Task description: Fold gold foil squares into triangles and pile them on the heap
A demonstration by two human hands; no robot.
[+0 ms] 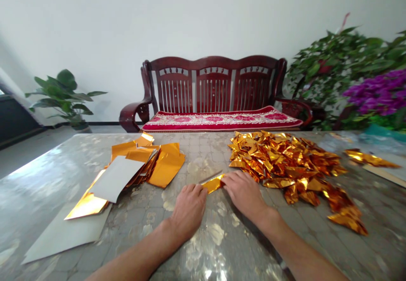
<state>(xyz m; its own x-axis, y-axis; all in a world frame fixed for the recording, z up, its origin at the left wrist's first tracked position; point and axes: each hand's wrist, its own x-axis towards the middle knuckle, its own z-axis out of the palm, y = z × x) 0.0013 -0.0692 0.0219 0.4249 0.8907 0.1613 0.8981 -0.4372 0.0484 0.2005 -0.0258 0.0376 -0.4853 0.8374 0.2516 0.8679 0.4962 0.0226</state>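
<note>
Between my hands, low over the table, is a narrow folded strip of gold foil paper point(213, 184) with a grey edge showing along its far side. My left hand point(191, 207) pinches its left end, fingers bent and pressed together. At the right end my right hand point(243, 190) grips it the same way, with the fingertips partly hidden. To the left lies a loose stack of gold foil sheets point(166, 165), some turned grey side up. A heap of folded gold foil pieces point(279, 154) spreads beyond my right hand.
The table point(209, 247) has a glossy, floral-patterned top. A large grey sheet point(60, 236) lies at the left, and clear plastic point(339, 141) sits at the far right. Behind stand a dark wooden bench point(214, 88), a leafy plant point(66, 97) and purple flowers point(379, 93).
</note>
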